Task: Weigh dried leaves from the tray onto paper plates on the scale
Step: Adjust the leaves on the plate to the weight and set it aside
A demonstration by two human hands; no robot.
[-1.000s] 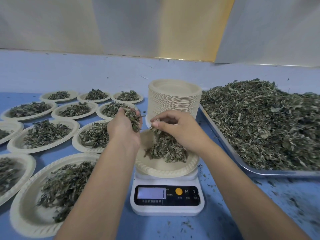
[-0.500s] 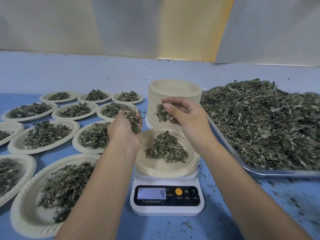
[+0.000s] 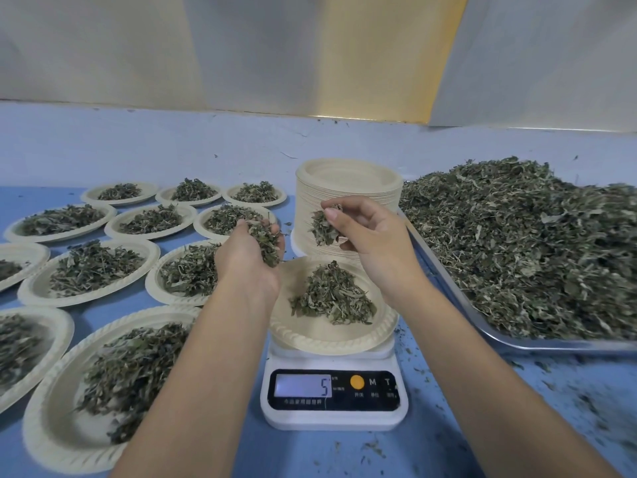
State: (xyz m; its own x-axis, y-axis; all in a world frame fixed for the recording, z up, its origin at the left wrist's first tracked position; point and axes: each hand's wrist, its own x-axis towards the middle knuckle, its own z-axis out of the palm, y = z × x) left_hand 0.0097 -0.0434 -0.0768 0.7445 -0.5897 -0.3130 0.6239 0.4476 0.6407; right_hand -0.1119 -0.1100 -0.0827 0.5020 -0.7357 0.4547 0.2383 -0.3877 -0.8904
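Filled paper plates (image 3: 38,426) crowd the left half of the blue table (image 3: 310,453), rims touching or nearly so, with only thin strips of blue between them. The left hand (image 3: 248,257) hovers over the left rim of the plate on the scale (image 3: 331,343), palm up and fingers curled round a handful of dried leaves (image 3: 267,243). A small pile (image 3: 332,298) sits mid-plate, with bare rim all round. The scale (image 3: 332,414) stands near centre, its display reading 5. Above the plate's far right edge, the right hand (image 3: 375,243) pinches a tuft of leaves (image 3: 322,229) between thumb and fingers, just in front of the stack of empty plates (image 3: 348,198). The tray (image 3: 537,345) lies at the right, its near left edge close to the scale, with the leaf heap (image 3: 517,243) piled right to the rim. Open table, scattered with crumbs, lies near right.
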